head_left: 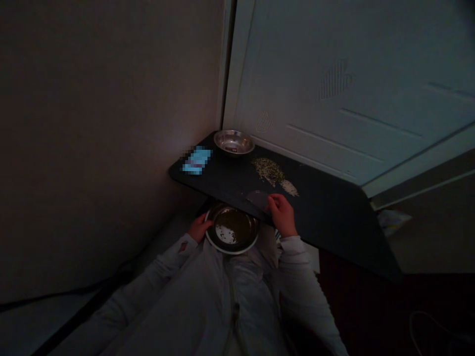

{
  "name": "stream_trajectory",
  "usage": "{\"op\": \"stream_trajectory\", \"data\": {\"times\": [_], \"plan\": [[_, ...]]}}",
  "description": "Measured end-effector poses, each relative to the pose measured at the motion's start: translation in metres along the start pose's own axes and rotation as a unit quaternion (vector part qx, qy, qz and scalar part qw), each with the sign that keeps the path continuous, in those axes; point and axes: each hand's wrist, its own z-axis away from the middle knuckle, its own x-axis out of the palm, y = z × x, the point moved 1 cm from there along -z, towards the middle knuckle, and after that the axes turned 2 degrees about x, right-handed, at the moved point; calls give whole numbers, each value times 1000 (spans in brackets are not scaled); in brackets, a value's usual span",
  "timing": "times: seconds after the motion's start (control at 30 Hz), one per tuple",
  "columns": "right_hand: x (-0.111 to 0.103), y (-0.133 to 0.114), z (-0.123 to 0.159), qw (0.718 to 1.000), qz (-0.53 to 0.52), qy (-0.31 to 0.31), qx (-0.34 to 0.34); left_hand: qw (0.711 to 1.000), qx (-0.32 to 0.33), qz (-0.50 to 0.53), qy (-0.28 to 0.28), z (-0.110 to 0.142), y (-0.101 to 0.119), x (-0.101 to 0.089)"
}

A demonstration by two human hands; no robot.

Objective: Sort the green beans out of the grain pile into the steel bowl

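At the near edge of the dark surface, the right hand pinches a see-through piece in its fingers, near a seed pile; lower down, the left hand clamps its fingers on the lower bowl.

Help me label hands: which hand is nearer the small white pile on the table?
Right. The right hand is just this side of the white pile; the left hand is farther off, at the rim of the lower bowl.
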Motion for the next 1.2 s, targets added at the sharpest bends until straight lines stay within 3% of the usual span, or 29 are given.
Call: {"op": "stream_trajectory", "data": {"times": [0.6,0.77,0.97,1.2], "plan": [[2,-1,3,994,11,-108,-28,1000,-3,-2,6,1,0,-1],[1,0,2,991,-28,-128,-18,1000,4,-16,6,-3,-5,-2],[1,3,-1,992,-91,-90,7,1000,4,-9,-5,-3,-4,-2],[3,1,-1,997,-45,-66,10,1000,5,-3,6,-4,-8,-3]]}}
